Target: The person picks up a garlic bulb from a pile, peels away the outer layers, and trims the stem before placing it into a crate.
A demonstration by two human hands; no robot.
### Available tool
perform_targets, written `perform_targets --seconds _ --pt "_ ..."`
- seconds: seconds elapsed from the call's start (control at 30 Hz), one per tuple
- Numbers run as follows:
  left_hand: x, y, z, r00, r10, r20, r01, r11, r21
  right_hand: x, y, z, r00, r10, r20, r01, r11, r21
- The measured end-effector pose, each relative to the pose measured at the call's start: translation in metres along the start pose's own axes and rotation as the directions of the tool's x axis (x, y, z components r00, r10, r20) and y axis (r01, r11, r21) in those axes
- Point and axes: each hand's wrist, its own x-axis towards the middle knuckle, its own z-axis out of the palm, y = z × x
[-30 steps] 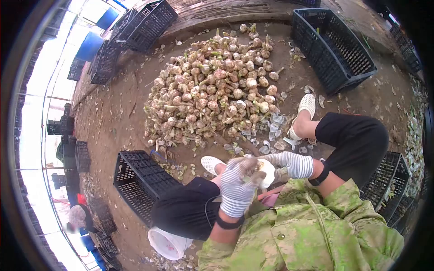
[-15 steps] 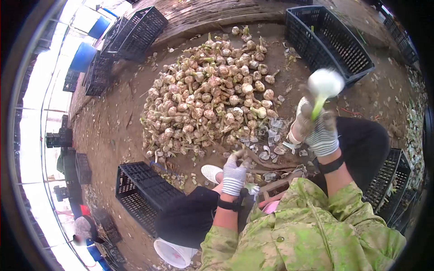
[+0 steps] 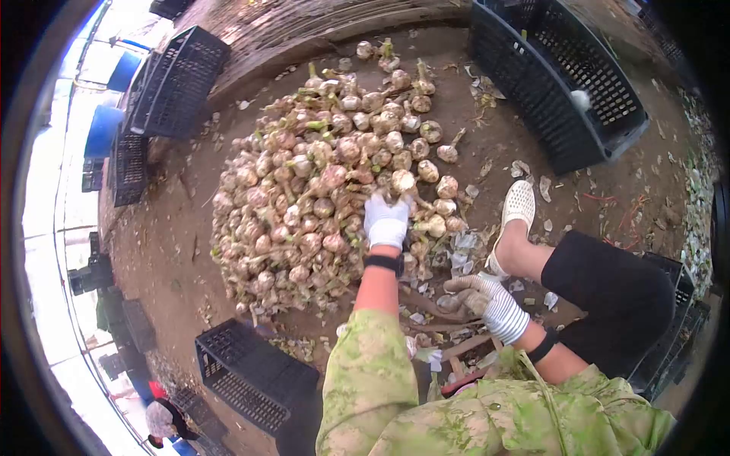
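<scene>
My left hand [image 3: 386,220], in a white glove, reaches into the heap of garlic [image 3: 304,197]. Its fingers are closed at the stem of a pale garlic bulb [image 3: 403,181], partly hidden among other bulbs. To the right of the heap's lower edge, my right hand [image 3: 484,302] wears a striped glove with dirty fingers. Those fingers are curled together above the scraps; what lies between them, if anything, is too small to make out. A white bulb [image 3: 581,100] shows blurred inside the black crate [image 3: 532,99] at the upper right.
Another black crate [image 3: 255,376] lies at the lower left. More crates [image 3: 179,83] and blue barrels [image 3: 104,131] stand at the upper left. My shoe [image 3: 518,204] is beside the heap. Another person [image 3: 163,419] is at the lower left edge.
My left hand has moved up into the heap. The garlic bulb has left my right hand, which has come down and left. A white bulb now shows in the upper-right crate.
</scene>
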Motion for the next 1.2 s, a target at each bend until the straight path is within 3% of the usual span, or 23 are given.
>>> perform_targets --seconds 0.03,0.07,0.1,0.17,0.23,0.3,0.37,0.4,0.43,0.5,0.57,0.6,0.63,0.67,0.7,0.73,0.77,0.8,0.83,0.9,1.0,1.07,1.2 --pt "0.012 0.014 0.006 1.000 -0.013 -0.028 0.016 0.996 0.088 0.002 -0.001 -0.002 0.999 0.031 -0.041 -0.030 0.999 0.034" --pt "0.026 0.019 0.017 0.998 -0.033 -0.049 0.038 0.994 0.105 0.006 0.009 -0.008 0.996 -0.005 -0.084 -0.002 0.997 -0.081" --pt "0.037 0.020 0.029 0.996 -0.053 -0.069 0.061 0.991 0.123 0.009 0.009 -0.013 0.994 -0.001 -0.106 -0.008 0.997 -0.080" --pt "0.037 0.040 0.018 0.989 -0.148 0.016 0.147 0.988 0.040 0.009 0.012 -0.015 0.994 -0.010 -0.111 -0.004 0.992 -0.125" --pt "0.045 -0.004 0.034 0.999 0.040 0.001 -0.039 0.966 -0.255 0.011 0.016 -0.019 0.992 -0.006 -0.128 -0.010 0.993 -0.121" --pt "0.002 0.014 -0.012 0.954 0.002 0.300 0.234 0.618 -0.750 0.012 0.023 -0.026 0.991 -0.016 -0.133 0.029 0.995 0.093" --pt "-0.058 0.015 -0.043 0.941 0.157 0.300 0.211 0.422 -0.882 0.014 0.036 -0.037 0.992 -0.091 -0.088 0.116 0.935 0.336" --pt "-0.094 0.020 -0.057 0.929 0.233 0.287 0.209 0.310 -0.927 0.015 0.039 -0.035 0.995 -0.038 -0.095 0.077 0.888 0.454" --pt "-0.125 0.009 -0.059 0.904 0.194 0.380 0.335 0.232 -0.913 0.014 0.041 -0.029 0.996 0.021 -0.092 0.035 0.825 0.564" --pt "-0.180 -0.012 -0.060 0.858 0.293 0.421 0.331 0.311 -0.891 0.005 0.039 -0.018 0.996 0.069 -0.052 -0.029 0.834 0.551" --pt "-0.228 -0.011 -0.062 0.902 0.216 0.373 0.342 0.166 -0.925 -0.005 0.043 -0.009 0.994 0.112 -0.006 -0.091 0.842 0.531" --pt "-0.242 -0.013 -0.066 0.925 0.190 0.330 0.302 0.160 -0.940 -0.010 0.045 -0.005 1.000 0.008 0.023 -0.016 0.925 0.380" --pt "-0.254 -0.006 -0.076 0.931 0.188 0.312 0.285 0.157 -0.946 -0.014 0.046 -0.001 0.993 -0.092 0.071 0.074 0.973 0.220" --pt "-0.267 0.004 -0.088 0.947 0.206 0.247 0.165 0.347 -0.923 -0.018 0.043 0.004 0.991 -0.094 0.091 0.073 0.975 0.210" --pt "-0.279 0.013 -0.099 0.955 0.231 0.184 0.039 0.519 -0.854 -0.024 0.037 0.010 0.989 -0.104 0.107 0.097 0.993 0.066" --pt "-0.287 0.019 -0.106 0.964 0.265 0.028 -0.199 0.787 -0.583 -0.030 0.031 0.016 0.986 -0.114 0.125 0.124 0.989 -0.077" --pt "-0.295 0.022 -0.111 0.965 0.261 0.006 -0.208 0.786 -0.582 -0.035 0.030 0.022 0.982 -0.125 0.144 0.155 0.964 -0.216" --pt "-0.301 0.027 -0.114 0.937 0.336 -0.099 -0.345 0.833 -0.432 -0.035 0.035 0.025 0.960 -0.234 0.155 0.262 0.943 -0.203" --pt "-0.305 0.030 -0.114 0.888 0.422 -0.185 -0.458 0.850 -0.259 -0.037 0.038 0.028 0.956 -0.241 0.169 0.274 0.939 -0.209" --pt "-0.314 0.024 -0.105 0.889 0.418 -0.187 -0.456 0.846 -0.276 -0.044 0.043 0.032 0.982 -0.164 0.094 0.168 0.985 -0.033" --pt "-0.319 0.021 -0.101 0.890 0.392 -0.234 -0.451 0.835 -0.314 -0.050 0.039 0.033 0.991 -0.109 0.082 0.118 0.988 -0.105" --pt "-0.318 0.017 -0.104 0.834 0.494 -0.245 -0.527 0.845 -0.093 -0.056 0.036 0.035 0.991 -0.096 0.090 0.109 0.982 -0.151" --pt "-0.320 0.015 -0.109 0.821 0.511 -0.254 -0.537 0.843 -0.039 -0.055 0.034 0.033 0.984 -0.078 0.161 0.094 0.991 -0.099"
